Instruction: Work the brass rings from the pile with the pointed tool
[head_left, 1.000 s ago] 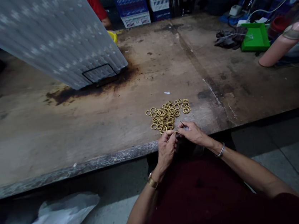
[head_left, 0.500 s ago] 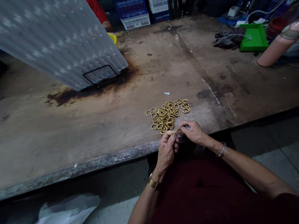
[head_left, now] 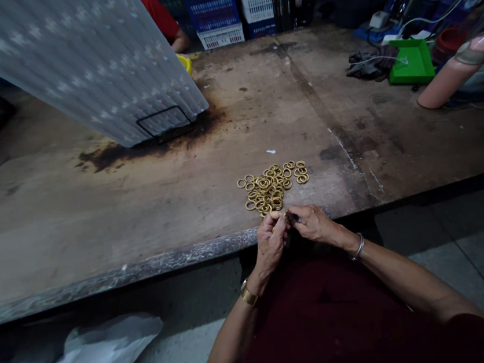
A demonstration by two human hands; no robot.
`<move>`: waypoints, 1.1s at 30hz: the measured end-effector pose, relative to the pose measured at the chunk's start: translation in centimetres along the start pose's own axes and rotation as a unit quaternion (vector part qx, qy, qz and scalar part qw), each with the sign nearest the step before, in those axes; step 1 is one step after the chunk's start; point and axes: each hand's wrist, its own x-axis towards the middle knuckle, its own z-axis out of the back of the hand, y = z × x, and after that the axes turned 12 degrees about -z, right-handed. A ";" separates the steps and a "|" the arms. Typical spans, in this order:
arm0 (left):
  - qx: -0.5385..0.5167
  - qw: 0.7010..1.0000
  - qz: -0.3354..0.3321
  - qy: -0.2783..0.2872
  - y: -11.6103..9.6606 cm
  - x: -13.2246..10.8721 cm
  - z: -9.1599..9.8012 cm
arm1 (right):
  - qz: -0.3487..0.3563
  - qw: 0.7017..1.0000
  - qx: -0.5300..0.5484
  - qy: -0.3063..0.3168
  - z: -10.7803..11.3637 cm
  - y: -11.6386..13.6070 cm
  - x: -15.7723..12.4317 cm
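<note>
Over the table's front edge, my left hand [head_left: 270, 241] pinches a brass-coloured ring [head_left: 285, 214], mostly covered by the fingertips. My right hand [head_left: 315, 224] meets it from the right, fingers closed together. Something small and dark shows at the right fingertips, too unclear to name. Just beyond both hands lies a loose pile of brass-coloured rings [head_left: 263, 183], some overlapping and several spread out at its edges.
The worn wooden table [head_left: 183, 205] carries a leaning stack of translucent ribbed sheets [head_left: 93, 64] in a black wire stand. On the right are a green tray [head_left: 412, 62] and a pink cylinder [head_left: 445, 84]. Behind the sheets, another person's red sleeve [head_left: 158, 10] shows.
My right hand has turned and dropped slightly lower, its fingers closer to the left fingertips. My left hand stays nearly in place. The pile of rings looks the same.
</note>
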 end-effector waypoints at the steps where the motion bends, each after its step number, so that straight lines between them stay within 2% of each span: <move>1: 0.005 1.000 -0.006 -0.002 -0.1 0.0 0.0 | 0.002 1.000 0.003 0.010 0.2 0.1 0.0; 4: 0.013 1.000 -0.019 0.001 -0.2 -0.3 0.1 | 0.005 0.999 -0.007 0.045 0.8 0.3 0.0; 7: -0.009 0.999 -0.001 0.031 -0.7 -0.9 -0.1 | -0.038 0.995 -0.078 0.039 1.1 -0.2 0.3; 11: -0.115 0.989 0.047 0.075 -1.7 -1.1 -0.9 | -0.104 0.984 -0.140 -0.045 1.5 -1.5 1.4; 15: -0.183 0.979 0.084 0.039 -2.1 -0.5 -1.0 | -0.172 0.965 -0.136 -0.148 2.7 -2.4 3.1; 17: -0.195 0.976 0.090 0.029 -1.8 -0.3 -0.9 | -0.190 0.957 -0.135 -0.170 3.2 -2.6 3.9; 20: -0.217 0.970 0.106 0.030 -1.4 -0.1 -0.5 | -0.211 0.952 -0.143 -0.167 3.3 -2.9 4.8; 24: -0.246 0.958 0.143 0.033 -1.2 0.0 -0.1 | -0.217 0.949 -0.161 -0.160 3.0 -3.3 5.5; 27: -0.262 0.952 0.155 0.016 -1.1 0.2 0.1 | -0.216 0.950 -0.157 -0.162 2.9 -3.7 5.6; 30: -0.252 0.957 0.146 -0.006 -0.8 0.5 -0.1 | -0.192 0.960 -0.120 -0.165 2.7 -3.8 5.1; 33: -0.211 0.971 0.110 -0.033 -0.4 0.7 -0.5 | -0.137 0.977 -0.046 -0.159 2.0 -3.3 4.0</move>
